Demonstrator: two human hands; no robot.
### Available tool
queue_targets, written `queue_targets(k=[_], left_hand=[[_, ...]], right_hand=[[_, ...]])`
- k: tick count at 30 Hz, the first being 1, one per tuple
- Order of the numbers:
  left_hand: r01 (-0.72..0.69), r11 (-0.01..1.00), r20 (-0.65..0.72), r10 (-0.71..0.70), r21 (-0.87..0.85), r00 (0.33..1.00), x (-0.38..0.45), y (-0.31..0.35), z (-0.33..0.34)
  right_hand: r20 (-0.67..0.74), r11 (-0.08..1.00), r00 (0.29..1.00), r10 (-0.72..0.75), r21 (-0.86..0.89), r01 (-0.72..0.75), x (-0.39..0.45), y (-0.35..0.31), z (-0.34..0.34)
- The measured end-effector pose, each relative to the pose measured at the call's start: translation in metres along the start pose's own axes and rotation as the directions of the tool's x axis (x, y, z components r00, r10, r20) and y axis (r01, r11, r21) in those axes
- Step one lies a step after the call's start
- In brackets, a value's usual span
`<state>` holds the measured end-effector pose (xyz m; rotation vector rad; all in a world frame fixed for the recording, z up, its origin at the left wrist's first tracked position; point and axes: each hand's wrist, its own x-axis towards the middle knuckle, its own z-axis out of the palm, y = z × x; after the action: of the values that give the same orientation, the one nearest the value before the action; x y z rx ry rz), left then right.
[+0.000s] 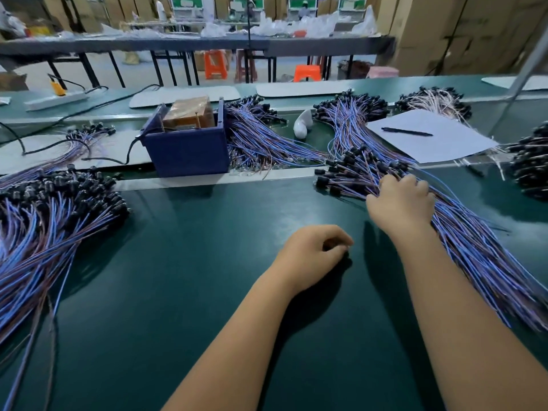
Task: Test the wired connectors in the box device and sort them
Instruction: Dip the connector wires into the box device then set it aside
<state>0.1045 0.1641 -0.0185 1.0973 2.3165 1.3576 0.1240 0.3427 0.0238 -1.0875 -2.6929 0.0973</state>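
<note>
A dark blue box device (186, 146) with a taped transformer inside stands at the centre back of the green table (207, 262). On the right lies a pile of wired connectors (462, 241), blue and brown leads with black heads. My right hand (400, 203) reaches into that pile, its fingers curled round some of the wires. Resting on the bare mat near the middle, my left hand (314, 256) has loosely curled fingers and holds nothing that I can see. A second large pile of connectors (44, 223) covers the left side.
More connector bundles (261, 137) lie beside the box and along the back. A white sheet (433, 140) with a black pen (406, 132) sits at the right rear. A power strip (56, 100) and black cable (17, 140) are at the left rear. Orange stools stand beyond.
</note>
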Motion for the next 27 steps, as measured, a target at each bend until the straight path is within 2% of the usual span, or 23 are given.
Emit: queue_targets(k=[2,5,8,10,12,14,16,17,19,24,27], left_hand=[[-0.001,1.000,-0.017,0.001,-0.021,1.000,0.000,-0.001,0.001],[0.028,0.999,-0.156,-0.026,0.017,0.987,0.000,0.002,-0.001],[0.163,0.931,-0.364,-0.035,0.327,0.931,-0.001,-0.004,-0.023],[0.326,0.858,-0.494,-0.099,0.398,0.864,-0.007,-0.021,-0.053],[0.494,0.802,-0.610,-0.214,0.336,0.763,-0.018,-0.039,-0.088],[0.668,0.702,-0.750,-0.299,0.246,0.590,-0.039,-0.061,-0.124],[0.766,0.625,-0.846,-0.320,0.150,0.427,-0.059,-0.077,-0.154],[0.788,0.604,-0.868,-0.319,0.123,0.380,-0.066,-0.083,-0.164],[0.799,0.591,-0.878,-0.320,0.107,0.355,-0.070,-0.089,-0.175],[0.814,0.571,-0.863,-0.354,0.107,0.361,-0.062,-0.098,-0.182],[0.824,0.564,-0.874,-0.368,0.063,0.318,-0.058,-0.102,-0.190]], right_hand=[[-0.084,0.999,0.996,-0.004,-0.046,0.000,-0.007,-0.012,0.004],[-0.203,0.994,0.977,-0.067,0.074,0.084,-0.019,-0.040,0.010],[-0.122,0.935,0.981,-0.153,0.304,0.184,-0.035,-0.080,0.015],[-0.049,0.880,0.967,-0.249,0.407,0.247,-0.050,-0.109,0.023],[-0.012,0.844,0.936,-0.351,0.429,0.322,-0.067,-0.133,0.029],[-0.008,0.809,0.891,-0.454,0.416,0.416,-0.083,-0.156,0.034],[-0.052,0.765,0.852,-0.521,0.413,0.494,-0.095,-0.179,0.034],[-0.080,0.746,0.838,-0.540,0.415,0.521,-0.100,-0.191,0.034],[-0.108,0.714,0.817,-0.566,0.432,0.551,-0.109,-0.211,0.034],[-0.056,0.699,0.773,-0.632,0.388,0.600,-0.118,-0.222,0.055],[-0.044,0.660,0.782,-0.622,0.507,0.554,-0.111,-0.218,0.059]])
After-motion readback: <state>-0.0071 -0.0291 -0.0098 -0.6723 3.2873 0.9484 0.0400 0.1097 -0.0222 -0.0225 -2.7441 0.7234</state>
